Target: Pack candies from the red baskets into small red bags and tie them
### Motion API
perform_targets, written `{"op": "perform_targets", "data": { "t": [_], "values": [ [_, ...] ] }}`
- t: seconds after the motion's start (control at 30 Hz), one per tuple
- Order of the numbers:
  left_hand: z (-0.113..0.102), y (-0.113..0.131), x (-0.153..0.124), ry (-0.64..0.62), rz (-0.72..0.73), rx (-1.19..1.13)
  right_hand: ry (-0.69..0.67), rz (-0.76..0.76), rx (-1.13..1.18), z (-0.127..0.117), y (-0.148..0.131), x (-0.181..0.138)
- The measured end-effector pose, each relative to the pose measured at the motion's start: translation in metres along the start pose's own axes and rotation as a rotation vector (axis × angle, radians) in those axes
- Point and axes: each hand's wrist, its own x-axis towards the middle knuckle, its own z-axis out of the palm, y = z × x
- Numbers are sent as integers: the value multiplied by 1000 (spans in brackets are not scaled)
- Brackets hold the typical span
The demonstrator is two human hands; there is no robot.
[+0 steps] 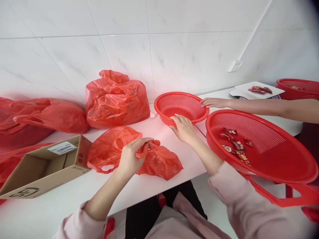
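Note:
My left hand (131, 156) is closed on the handle of a small red plastic bag (159, 161) lying on the white table (139, 189). At the near rim of a small empty red colander basket (181, 105), my right hand (183, 127) rests with its fingers on the rim. Another person's hand (214, 102) touches the same basket's right rim, reaching in from the right.
A big red colander basket (269, 156) holding several wrapped candies (235, 146) sits at the right. An open cardboard box (45, 166) lies at the left. Full red bags (117, 99) lean against the tiled wall. A white scale with candies (259, 89) stands far right.

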Motion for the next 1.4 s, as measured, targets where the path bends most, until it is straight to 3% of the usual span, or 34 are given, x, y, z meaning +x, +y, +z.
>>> {"op": "perform_targets", "data": {
  "t": [0.03, 0.1, 0.2, 0.3, 0.37, 0.47, 0.57, 0.63, 0.73, 0.83, 1.03, 1.2, 1.3, 1.4],
  "values": [
    [1, 0, 0, 4, -4, -18, -34, 77, -196, 1, 12, 13],
    [1, 3, 1, -18, -1, -50, -80, 216, -367, 0, 35, 41],
    [-1, 9, 2, -58, -5, -106, -67, 409, -435, -12, 52, 77],
    [-5, 12, 3, -78, -21, -141, -52, 494, -476, -40, 45, 83],
    [-8, 11, 2, -76, -27, -151, -34, 412, -490, -63, 36, 60],
    [-11, 9, 2, -62, -19, -169, -38, 282, -508, -95, 33, -12],
    [-12, 7, 2, -37, 2, -175, -169, 481, -567, -104, 50, -87],
    [-11, 7, 3, -10, 31, -158, -271, 562, -617, -96, 63, -117],
    [-9, 9, 5, 25, 112, -135, -273, 447, -698, -76, 66, -125],
    [-8, 8, 5, 42, 168, -118, -227, 286, -700, -60, 45, -108],
    [-12, 5, -6, 21, 184, -133, -256, 101, -540, -28, 12, -38],
    [-10, 10, -9, -7, 206, -117, -106, 32, -452, -12, 6, 20],
    [-5, 11, -5, 33, 223, -109, -25, -108, 43, -11, -17, 12],
    [2, 9, 1, 86, 240, -118, -231, -172, 695, -10, -42, -17]
  ]
}}
